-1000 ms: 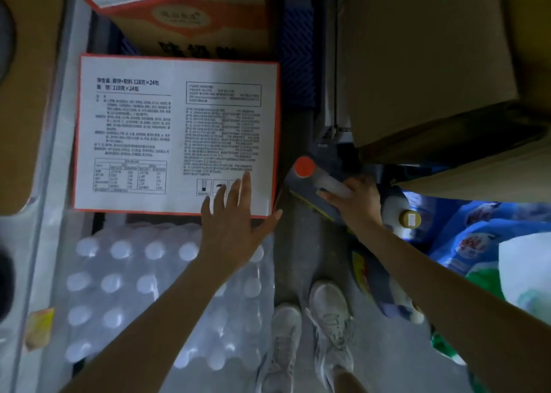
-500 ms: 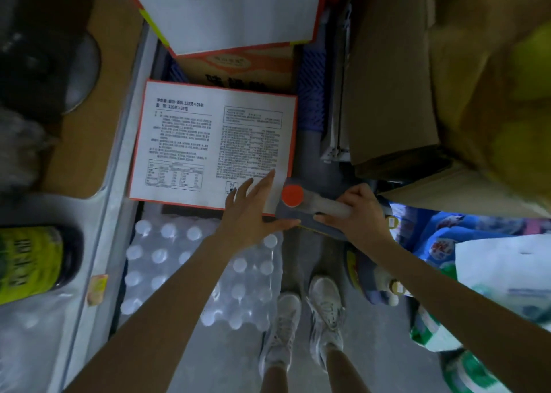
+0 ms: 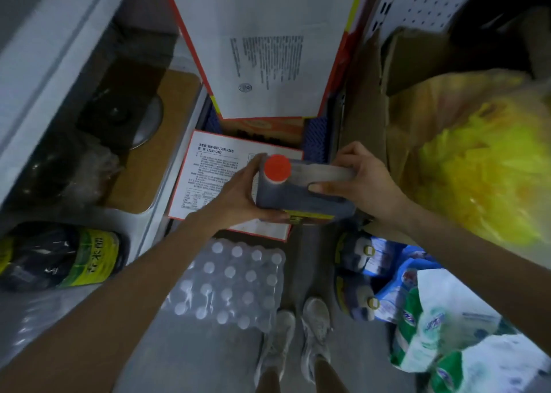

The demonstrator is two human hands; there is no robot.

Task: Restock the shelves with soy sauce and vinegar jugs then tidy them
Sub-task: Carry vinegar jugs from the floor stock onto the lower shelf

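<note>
A: Head view. Pose of the left hand (image 3: 238, 195)?
B: Stretched forward, cupped round the left side and underside of the jug (image 3: 286, 197), thumb up beside the red cap (image 3: 278, 168).
A: And of the right hand (image 3: 366, 184)?
B: Curled round the pale handle (image 3: 323, 173), thumb pressed flat on the dark shoulder.
A: Look and place of the jug?
B: Dark-filled, yellow label along the lower edge. Held in the air between both hands, above the printed carton (image 3: 208, 184) and the wrapped water bottles (image 3: 232, 285).

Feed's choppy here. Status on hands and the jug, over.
Left hand holds jug by its side near red cap; right hand grips handle. Jug held clear of floor. Beneath: printed carton, water-bottle pack.
</note>
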